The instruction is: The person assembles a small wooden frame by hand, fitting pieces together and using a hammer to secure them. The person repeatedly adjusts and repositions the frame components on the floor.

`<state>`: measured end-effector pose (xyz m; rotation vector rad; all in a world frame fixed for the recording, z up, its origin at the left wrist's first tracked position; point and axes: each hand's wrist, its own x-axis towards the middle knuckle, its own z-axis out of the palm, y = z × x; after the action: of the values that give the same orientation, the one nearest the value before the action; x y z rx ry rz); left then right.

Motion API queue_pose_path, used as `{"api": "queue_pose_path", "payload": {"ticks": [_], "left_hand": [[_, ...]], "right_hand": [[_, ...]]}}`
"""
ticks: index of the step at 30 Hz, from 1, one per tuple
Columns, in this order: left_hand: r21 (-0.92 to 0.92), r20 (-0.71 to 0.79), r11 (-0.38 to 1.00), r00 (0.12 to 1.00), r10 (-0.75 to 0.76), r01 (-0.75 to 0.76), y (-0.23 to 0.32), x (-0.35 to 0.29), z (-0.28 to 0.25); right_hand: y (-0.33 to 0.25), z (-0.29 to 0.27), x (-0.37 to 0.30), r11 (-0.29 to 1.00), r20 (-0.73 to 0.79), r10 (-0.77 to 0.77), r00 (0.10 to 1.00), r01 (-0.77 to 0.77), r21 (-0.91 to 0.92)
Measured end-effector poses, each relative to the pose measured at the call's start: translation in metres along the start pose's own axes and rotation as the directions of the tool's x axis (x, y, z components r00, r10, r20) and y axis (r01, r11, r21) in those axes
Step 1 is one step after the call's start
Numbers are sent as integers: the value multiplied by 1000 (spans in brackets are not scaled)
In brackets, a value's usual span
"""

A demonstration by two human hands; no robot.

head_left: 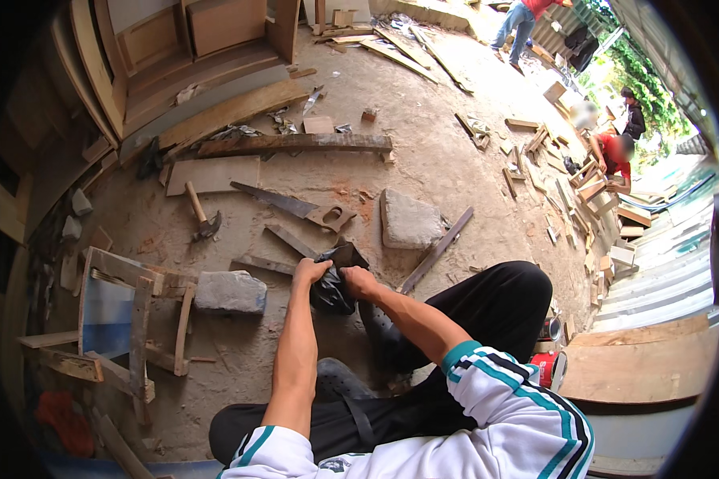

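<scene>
Between my hands is a black plastic bag (333, 294), its mouth spread at the top. My left hand (311, 271) grips its left edge, and my right hand (359, 282) pinches the right edge. What lies inside the bag is hidden. Just beyond it a handsaw (295, 207) with a wooden handle rests on the ground. Two narrow wood strips (290, 240) lie left of the bag. Farther left is a hammer (201, 214) with a wooden handle. One pale block (410, 219) sits to the right of the saw, another block (231, 292) to the left of my left forearm.
A broken wooden frame (140, 335) stands at the left. A long dark strip (437, 250) lies beyond my right knee. Past the saw are a plank (295, 144) and a wooden cabinet (216, 48). Cans (548, 367) stand by my right leg. People (615, 152) work among wood scraps at far right.
</scene>
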<state>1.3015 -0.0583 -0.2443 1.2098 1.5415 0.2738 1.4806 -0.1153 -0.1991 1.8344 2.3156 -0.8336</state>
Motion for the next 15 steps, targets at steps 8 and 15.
{"api": "queue_pose_path", "payload": {"ticks": [8,15], "left_hand": [[100,-118,988,985,128,-116,46,-5,16],[-411,-217,789,890,402,-457,136,-5,6]], "right_hand": [[36,-43,-6,1000,-45,-11,999,11,2],[2,-167,15,995,-232,-95,968,87,-47]]}}
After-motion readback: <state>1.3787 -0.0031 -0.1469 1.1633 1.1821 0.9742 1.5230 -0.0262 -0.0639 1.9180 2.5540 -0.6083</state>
